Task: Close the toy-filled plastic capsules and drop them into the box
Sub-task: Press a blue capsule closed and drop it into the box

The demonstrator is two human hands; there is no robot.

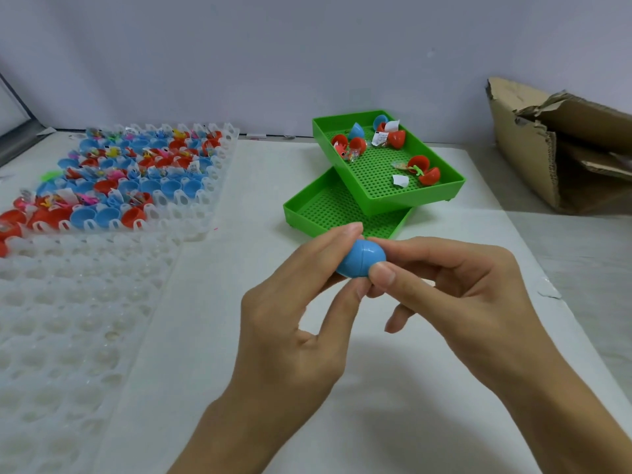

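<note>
A blue egg-shaped capsule (pixel 360 260) is held above the middle of the table, its two halves joined at a visible seam. My left hand (pixel 301 319) pinches its left end between thumb and fingers. My right hand (pixel 451 289) grips its right end, thumb in front. A cardboard box (pixel 561 148) lies open at the far right. Open red and blue capsules with toys and paper slips sit in the upper green tray (pixel 441 167).
A second green tray (pixel 307 212) lies under the first. At the far left a white moulded tray (pixel 219 186) holds several open capsule halves with toys. Another white moulded tray (pixel 68 319) lies at the near left.
</note>
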